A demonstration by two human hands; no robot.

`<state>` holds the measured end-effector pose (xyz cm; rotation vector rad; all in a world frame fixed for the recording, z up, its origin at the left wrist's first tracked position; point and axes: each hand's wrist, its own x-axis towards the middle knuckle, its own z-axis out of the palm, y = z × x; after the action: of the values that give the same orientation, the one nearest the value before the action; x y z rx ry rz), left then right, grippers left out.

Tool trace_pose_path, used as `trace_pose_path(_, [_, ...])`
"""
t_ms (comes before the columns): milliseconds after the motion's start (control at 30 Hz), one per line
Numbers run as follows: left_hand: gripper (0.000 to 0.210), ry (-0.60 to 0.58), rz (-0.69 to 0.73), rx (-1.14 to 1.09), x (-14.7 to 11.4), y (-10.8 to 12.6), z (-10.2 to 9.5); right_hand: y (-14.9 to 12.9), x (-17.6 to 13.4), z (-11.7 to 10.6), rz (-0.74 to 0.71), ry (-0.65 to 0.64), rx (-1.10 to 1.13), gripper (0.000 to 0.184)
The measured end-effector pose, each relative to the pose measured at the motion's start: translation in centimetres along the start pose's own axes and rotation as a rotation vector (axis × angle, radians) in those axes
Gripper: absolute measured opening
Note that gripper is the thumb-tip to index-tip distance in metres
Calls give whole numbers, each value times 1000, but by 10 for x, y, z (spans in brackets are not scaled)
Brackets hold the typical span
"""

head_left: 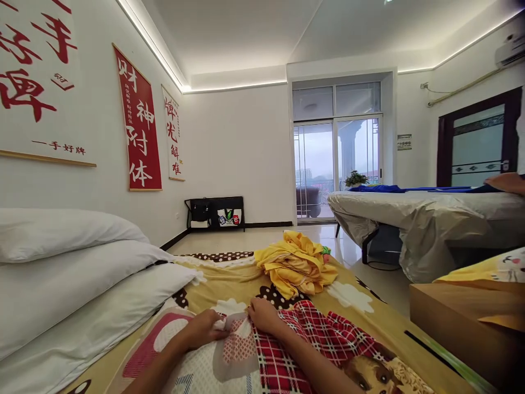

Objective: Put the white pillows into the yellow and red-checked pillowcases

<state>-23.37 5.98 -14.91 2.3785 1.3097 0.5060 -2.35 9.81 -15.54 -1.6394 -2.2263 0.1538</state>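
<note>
A light patterned cloth [197, 361] with pink and grey patches lies spread in front of me, with a red plaid cloth [311, 334] at its right, partly printed with a bear-like picture. My left hand [207, 327] is closed on the far edge of the light cloth, which bunches at the fingers. Just right of it, my right hand [263, 316] pinches the edge where the light and plaid cloths meet. Beyond both hands sits a crumpled heap of yellow cloth [297, 262]. Everything lies on a bed with a tan, cloud-patterned sheet [229, 273].
White pillows [74, 290] are stacked at the left. A cardboard box [447, 312] with yellow cloth on it stands at the right. Farther back are a plastic-covered table [435, 213], a black rack [215, 213] by the wall and sliding glass doors [336, 164].
</note>
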Motion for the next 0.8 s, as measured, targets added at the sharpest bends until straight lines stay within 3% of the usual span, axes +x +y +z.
trace_pose_path(133, [35,75,41,-19,-7,35,-9,-27,-2,-10,-104,42,65,22])
trace_pose_path(267, [29,133,64,-123,-11,61,-20,-53,-9,-34,-177,134,138,25])
trace_pose_path(367, [15,207,51,-129,-10,71,-24,-70,-21,-55,-242,206,173,26])
trace_pose_path(467, [22,343,19,-133,-6,73,-28,-79,-33,-69,-309,257,183,25])
trace_pose_path(667, [34,409,-28,-140,-7,68,-41,-46,-52,-64,-314,322,112,12])
trace_pose_path(800, [39,420,-78,-156,-6,69,-43,0,-92,-27,-133,420,-121,21])
